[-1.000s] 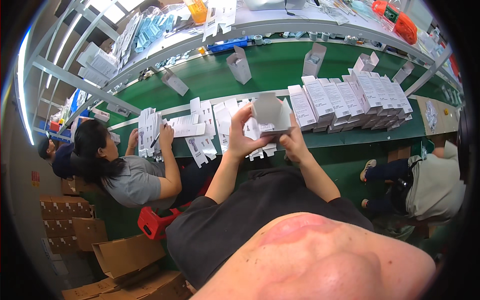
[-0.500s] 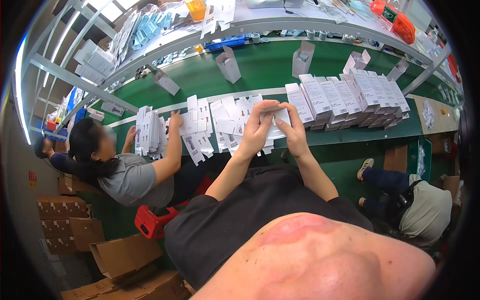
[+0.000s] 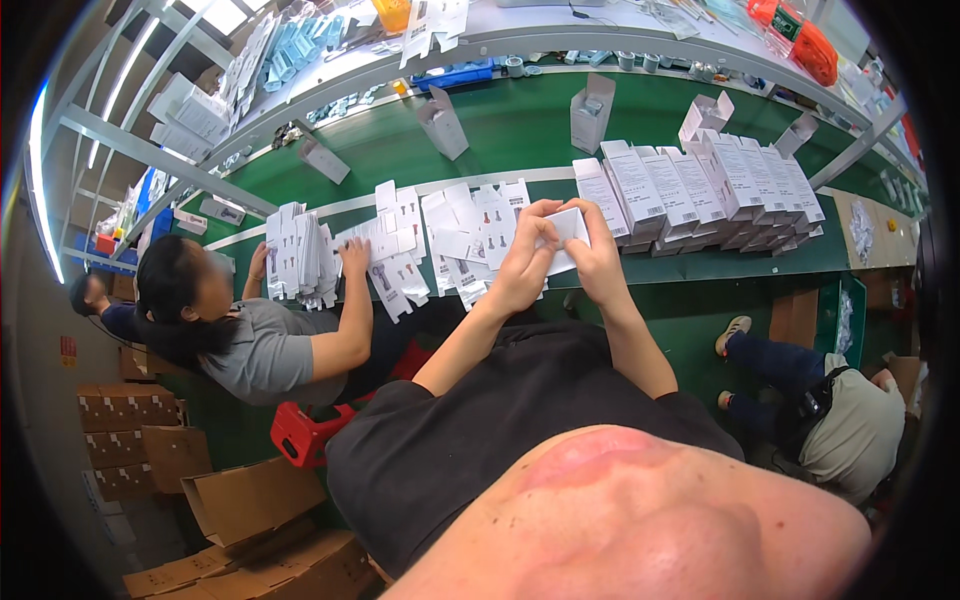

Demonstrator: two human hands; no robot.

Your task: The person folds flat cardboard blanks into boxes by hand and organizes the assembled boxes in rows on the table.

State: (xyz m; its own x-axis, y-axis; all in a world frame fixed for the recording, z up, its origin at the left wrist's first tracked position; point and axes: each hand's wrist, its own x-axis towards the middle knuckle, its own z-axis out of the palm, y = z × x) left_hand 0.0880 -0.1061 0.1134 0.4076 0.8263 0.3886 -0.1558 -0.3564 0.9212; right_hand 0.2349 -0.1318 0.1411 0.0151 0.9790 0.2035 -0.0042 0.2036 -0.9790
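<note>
Both of my hands are raised over the table's front edge, closed around a small white paperboard box (image 3: pixel 566 238). My left hand (image 3: pixel 526 262) grips its left side, fingers curled at the top. My right hand (image 3: pixel 598 262) holds the right side, its thumb on the near face. Part of the box is hidden behind my fingers. Just left of it lie flat, unfolded white cartons (image 3: pixel 460 245) with printed pictures. To the right, folded white boxes (image 3: pixel 690 190) lean in a dense row.
A green conveyor belt (image 3: pixel 520 115) carries several upright open boxes beyond the table. Above it runs a white shelf (image 3: pixel 545 40) with loose parts. At left a co-worker (image 3: pixel 280 345) handles flat cartons; another person (image 3: pixel 850 420) bends at right. Brown cardboard boxes (image 3: pixel 255 500) stand on the floor.
My left fingers have curled over the box's upper end, and the box has turned slightly in my hands. Open boxes on the belt have shifted left. The co-worker's near hand has come down onto the cartons.
</note>
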